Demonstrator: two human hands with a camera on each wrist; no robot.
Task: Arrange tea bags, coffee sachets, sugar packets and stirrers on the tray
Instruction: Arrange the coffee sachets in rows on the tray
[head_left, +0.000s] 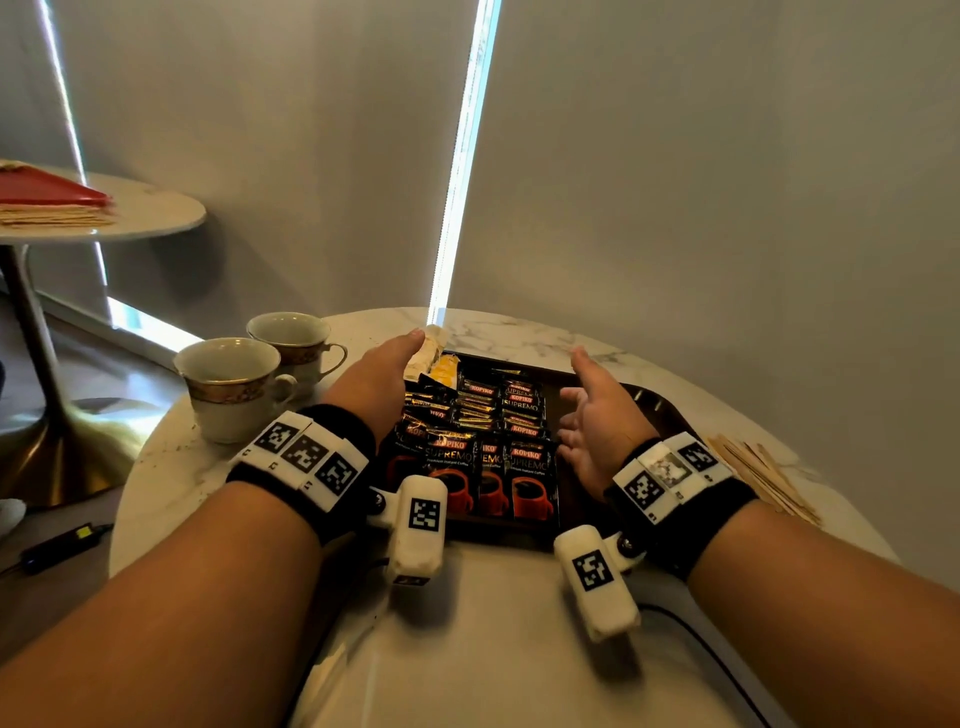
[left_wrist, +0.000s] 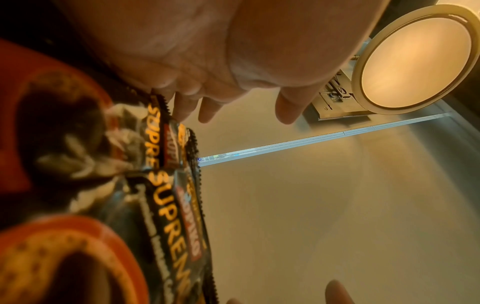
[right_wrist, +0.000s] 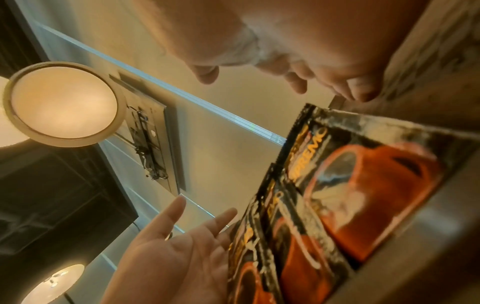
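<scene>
**Tray packed w/ coffee sachets, hands flanking it**

Tray (head_left: 652, 400), dark, sits mid-table on the round marble table (head_left: 493, 623), its far edge close to the table's far rim. Coffee sachets (head_left: 485, 467) fill its left and centre: big ones in a near row, smaller ones stacked behind. Bare strip of tray shows along the right side, under the right hand.

Left hand (head_left: 382, 379) lies along the tray's left edge, fingers straight, reaching to the far-left corner, touching pale packets (head_left: 423, 353) there; can't tell if they're sugar or tea. Yellow packet (head_left: 445, 369) just beside them. Right hand (head_left: 597, 415) hovers over the tray's right part, palm facing left, fingers spread and relaxed, holding nothing.

Stirrers (head_left: 758, 478), wooden, lie off the tray on the table's right, near the rim. Two cups (head_left: 234, 384) stand at the table's left edge, close to the left wrist, so little room on that side. Near part of table is open. Second small table (head_left: 130, 208) far left, well apart.
</scene>
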